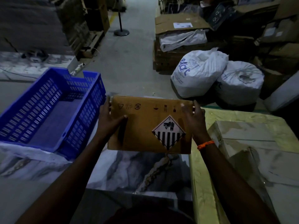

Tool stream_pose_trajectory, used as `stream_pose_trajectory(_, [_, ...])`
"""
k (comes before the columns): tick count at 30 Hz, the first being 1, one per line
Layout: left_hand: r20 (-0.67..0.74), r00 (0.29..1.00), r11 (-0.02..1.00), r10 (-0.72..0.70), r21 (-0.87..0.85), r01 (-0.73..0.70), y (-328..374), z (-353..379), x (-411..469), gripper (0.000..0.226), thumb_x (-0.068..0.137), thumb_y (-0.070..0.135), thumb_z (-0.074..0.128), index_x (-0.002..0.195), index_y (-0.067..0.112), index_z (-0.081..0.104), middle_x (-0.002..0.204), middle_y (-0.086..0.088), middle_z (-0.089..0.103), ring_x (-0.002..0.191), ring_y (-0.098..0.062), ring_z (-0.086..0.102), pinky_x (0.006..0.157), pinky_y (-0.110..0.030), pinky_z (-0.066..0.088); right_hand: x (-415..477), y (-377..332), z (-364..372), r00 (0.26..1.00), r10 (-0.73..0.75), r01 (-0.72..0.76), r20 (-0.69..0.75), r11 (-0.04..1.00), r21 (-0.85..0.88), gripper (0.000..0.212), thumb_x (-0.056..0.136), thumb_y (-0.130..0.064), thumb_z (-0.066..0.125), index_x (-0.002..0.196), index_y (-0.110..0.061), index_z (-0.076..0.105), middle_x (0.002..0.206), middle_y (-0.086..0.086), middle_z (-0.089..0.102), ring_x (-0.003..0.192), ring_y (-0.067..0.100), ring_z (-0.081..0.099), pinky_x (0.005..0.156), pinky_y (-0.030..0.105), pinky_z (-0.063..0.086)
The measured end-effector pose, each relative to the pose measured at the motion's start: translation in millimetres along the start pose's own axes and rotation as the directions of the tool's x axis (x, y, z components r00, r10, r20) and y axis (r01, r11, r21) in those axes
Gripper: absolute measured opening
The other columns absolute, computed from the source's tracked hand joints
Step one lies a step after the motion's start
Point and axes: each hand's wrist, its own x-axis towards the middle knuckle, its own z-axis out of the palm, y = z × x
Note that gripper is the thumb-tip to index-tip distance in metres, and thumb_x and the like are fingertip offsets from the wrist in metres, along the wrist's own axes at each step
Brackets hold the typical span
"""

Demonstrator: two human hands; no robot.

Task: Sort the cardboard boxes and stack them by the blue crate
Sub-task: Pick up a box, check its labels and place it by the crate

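A brown cardboard box (pixel 145 126) with a black-and-white striped diamond label is held above the marble-patterned surface (pixel 129 172), in the middle of the view. My left hand (pixel 110 117) grips its left edge, thumb on the top face. My right hand (pixel 194 117) grips its right edge; an orange band sits on that wrist. The blue crate (pixel 48 107), slatted and with nothing inside, stands just left of the box, a short gap between them.
Two stuffed white sacks (pixel 210 78) lie on the floor beyond the box. Flattened cartons (pixel 181 26) pile up behind them. A pale box (pixel 252 151) rests on a yellow-green covered surface at the right. A post stand (pixel 121 31) stands in the aisle.
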Motion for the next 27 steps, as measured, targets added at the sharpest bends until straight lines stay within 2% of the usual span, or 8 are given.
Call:
stream_pose_trajectory(5, [0.019, 0.998, 0.998, 0.058, 0.005, -0.058, -15, -14, -38, 0.117, 0.067, 0.048, 0.087, 0.162, 0.033, 0.020, 0.147, 0.003, 0.033, 0.130, -0.006, 0.041, 0.104, -0.027, 0.041, -42, 19, -7, 0.995, -0.071, 0.073, -0.069, 0.997, 0.033, 0.050, 0.097, -0.050, 0.064, 0.142, -0.030, 0.052, 0.132, 0.002, 0.043, 0.121, 0.019, 0.053, 0.096, 0.040, 0.052])
stream_pose_trajectory(8, [0.046, 0.997, 0.998, 0.057, -0.028, -0.056, -24, -22, -63, 0.103, 0.071, 0.023, 0.090, 0.156, 0.027, 0.032, 0.147, 0.008, 0.032, 0.117, 0.011, 0.047, 0.085, -0.008, 0.047, -70, 38, -12, 0.989, -0.097, 0.112, -0.111, 0.984, 0.137, 0.035, 0.099, -0.038, 0.066, 0.130, -0.035, 0.051, 0.129, -0.004, 0.054, 0.112, 0.007, 0.059, 0.092, 0.035, 0.052])
stream_pose_trajectory(10, [0.067, 0.995, 0.997, 0.071, -0.044, -0.068, -31, -26, -80, 0.096, 0.069, 0.023, 0.088, 0.150, 0.027, 0.036, 0.147, 0.011, 0.034, 0.121, 0.016, 0.045, 0.083, -0.012, 0.051, -82, 49, -15, 0.994, -0.060, 0.079, -0.093, 0.975, 0.208, 0.030, 0.099, -0.036, 0.066, 0.125, -0.029, 0.053, 0.123, -0.005, 0.061, 0.109, 0.003, 0.061, 0.092, 0.038, 0.053])
stream_pose_trajectory(14, [0.082, 0.991, 0.994, 0.105, -0.014, -0.105, -41, -30, -108, 0.091, 0.068, 0.016, 0.090, 0.135, 0.043, 0.035, 0.139, 0.032, 0.036, 0.126, 0.012, 0.045, 0.087, -0.020, 0.053, -91, 60, -22, 0.999, 0.029, -0.017, -0.042, 0.964, 0.265, 0.044, 0.089, -0.051, 0.067, 0.119, -0.020, 0.056, 0.122, 0.007, 0.063, 0.111, 0.022, 0.063, 0.089, 0.041, 0.054])
stream_pose_trajectory(17, [0.079, 0.989, 0.992, 0.126, -0.024, -0.124, -47, -30, -127, 0.081, 0.069, 0.023, 0.088, 0.129, 0.041, 0.037, 0.139, 0.015, 0.042, 0.128, 0.001, 0.048, 0.088, -0.024, 0.055, -102, 67, -27, 0.999, 0.031, -0.025, -0.023, 0.972, 0.234, 0.042, 0.089, -0.044, 0.067, 0.124, -0.023, 0.058, 0.126, 0.002, 0.064, 0.111, 0.014, 0.063, 0.090, 0.036, 0.054])
stream_pose_trajectory(21, [0.055, 0.995, 0.996, 0.078, -0.036, -0.076, -59, -29, -152, 0.075, 0.064, 0.035, 0.088, 0.124, 0.028, 0.044, 0.129, 0.002, 0.048, 0.121, 0.004, 0.051, 0.088, -0.026, 0.055, -131, 79, -31, 1.000, -0.018, 0.021, -0.017, 0.987, 0.156, 0.043, 0.088, -0.038, 0.060, 0.128, -0.026, 0.057, 0.123, -0.012, 0.062, 0.109, -0.001, 0.061, 0.082, 0.024, 0.051])
stream_pose_trajectory(25, [0.062, 0.991, 0.990, 0.119, 0.067, -0.123, -72, -30, -172, 0.075, 0.064, 0.039, 0.089, 0.124, 0.041, 0.044, 0.127, 0.001, 0.048, 0.118, -0.005, 0.054, 0.091, -0.034, 0.058, -155, 93, -22, 0.999, -0.038, 0.038, 0.005, 0.998, 0.050, 0.048, 0.090, -0.028, 0.063, 0.136, -0.023, 0.052, 0.133, -0.003, 0.056, 0.116, 0.015, 0.057, 0.091, 0.038, 0.054])
stream_pose_trajectory(27, [0.087, 0.980, 0.970, 0.181, 0.145, -0.192, -76, -30, -175, 0.072, 0.071, 0.050, 0.088, 0.129, 0.029, 0.049, 0.130, -0.003, 0.048, 0.121, -0.018, 0.053, 0.094, -0.043, 0.057, -158, 96, -15, 0.999, -0.035, 0.034, -0.016, 0.999, -0.011, 0.050, 0.090, -0.028, 0.062, 0.138, -0.020, 0.051, 0.136, 0.001, 0.053, 0.119, 0.016, 0.054, 0.096, 0.044, 0.053])
